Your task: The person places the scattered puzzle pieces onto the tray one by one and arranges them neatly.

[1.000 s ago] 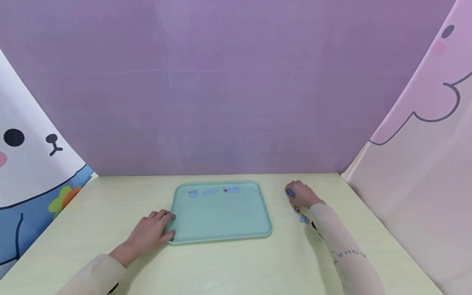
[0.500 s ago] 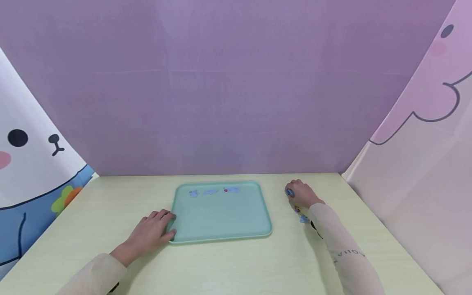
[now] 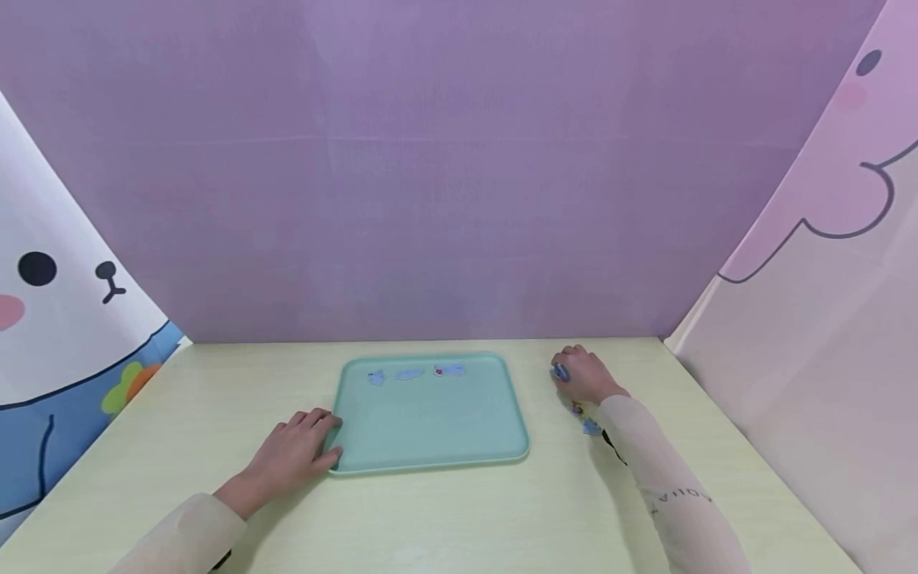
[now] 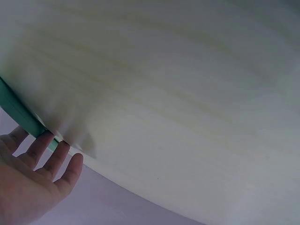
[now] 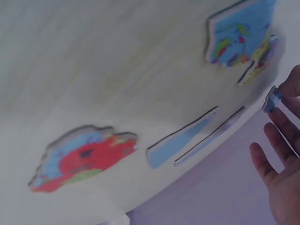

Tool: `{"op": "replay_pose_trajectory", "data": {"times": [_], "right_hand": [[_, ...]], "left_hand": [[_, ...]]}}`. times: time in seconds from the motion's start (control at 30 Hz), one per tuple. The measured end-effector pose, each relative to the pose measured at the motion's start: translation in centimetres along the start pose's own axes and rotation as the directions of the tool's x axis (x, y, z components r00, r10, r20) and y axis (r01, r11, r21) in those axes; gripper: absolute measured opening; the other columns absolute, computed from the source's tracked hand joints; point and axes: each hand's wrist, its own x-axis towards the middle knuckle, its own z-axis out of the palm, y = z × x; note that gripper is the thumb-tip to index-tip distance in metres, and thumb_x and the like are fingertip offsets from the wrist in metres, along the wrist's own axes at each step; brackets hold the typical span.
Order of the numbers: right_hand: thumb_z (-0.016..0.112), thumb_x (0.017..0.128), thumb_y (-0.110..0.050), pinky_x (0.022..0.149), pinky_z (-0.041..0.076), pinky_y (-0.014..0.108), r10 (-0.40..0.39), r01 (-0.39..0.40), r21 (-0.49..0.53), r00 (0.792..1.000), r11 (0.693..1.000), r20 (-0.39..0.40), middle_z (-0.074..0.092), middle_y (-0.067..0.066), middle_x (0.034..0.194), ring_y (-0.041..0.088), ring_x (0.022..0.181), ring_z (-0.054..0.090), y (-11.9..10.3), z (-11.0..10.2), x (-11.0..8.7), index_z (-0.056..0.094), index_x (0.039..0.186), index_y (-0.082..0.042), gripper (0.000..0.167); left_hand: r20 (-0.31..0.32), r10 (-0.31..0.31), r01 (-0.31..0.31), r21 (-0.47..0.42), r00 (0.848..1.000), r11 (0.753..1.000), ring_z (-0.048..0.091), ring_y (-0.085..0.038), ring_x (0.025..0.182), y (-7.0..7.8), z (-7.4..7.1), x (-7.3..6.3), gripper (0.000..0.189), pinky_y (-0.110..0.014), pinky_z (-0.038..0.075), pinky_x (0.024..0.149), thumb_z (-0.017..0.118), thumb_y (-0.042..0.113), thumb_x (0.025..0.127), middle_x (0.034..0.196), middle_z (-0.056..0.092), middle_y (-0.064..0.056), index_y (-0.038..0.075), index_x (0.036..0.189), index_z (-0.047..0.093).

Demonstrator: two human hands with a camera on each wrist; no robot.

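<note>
My left hand [image 3: 287, 456] lies at the left rim of a pale green tray [image 3: 430, 426], fingers extended along its edge; the left wrist view shows them touching the rim. To the right of the tray, my right hand [image 3: 588, 378] pinches a small blue puzzle piece [image 5: 271, 99] between thumb and forefinger, just above the table. Its other fingers are spread. Along the tray's far side lie three bluish pieces: one at left [image 3: 376, 377], a slim one [image 3: 409, 374] and one with a red spot [image 3: 449, 370].
Beneath the right wrist, several loose pieces lie on the table: a red and blue one [image 5: 89, 159], a blue wedge [image 5: 176, 144], a thin strip [image 5: 211, 134] and a larger blue one [image 5: 241, 33]. A purple backdrop [image 3: 430, 199] rises behind the table.
My right hand has shifted slightly left and away from me, still pinching the blue puzzle piece. My left hand and the tray have stayed put.
</note>
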Motion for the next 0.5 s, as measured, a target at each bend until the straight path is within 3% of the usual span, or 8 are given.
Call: {"op": "replay_pose_trajectory", "data": {"times": [0.5], "right_hand": [[0.07,0.074,-0.013,0.084,0.045,0.05,-0.105,0.105,0.002,0.993,0.994,-0.048,0.061,0.01,0.106,0.029,0.101,0.053,-3.0,-0.7,1.4,0.065,0.106,-0.008,0.033]], "left_hand": [[-0.003,0.002,-0.002,0.014,1.0,1.0,0.055,-0.031,0.1,0.0,-0.1,0.0,0.039,-0.048,0.048,0.071,0.065,0.033,0.081,0.113,0.058,-0.008,0.008,0.11,0.059]]}}
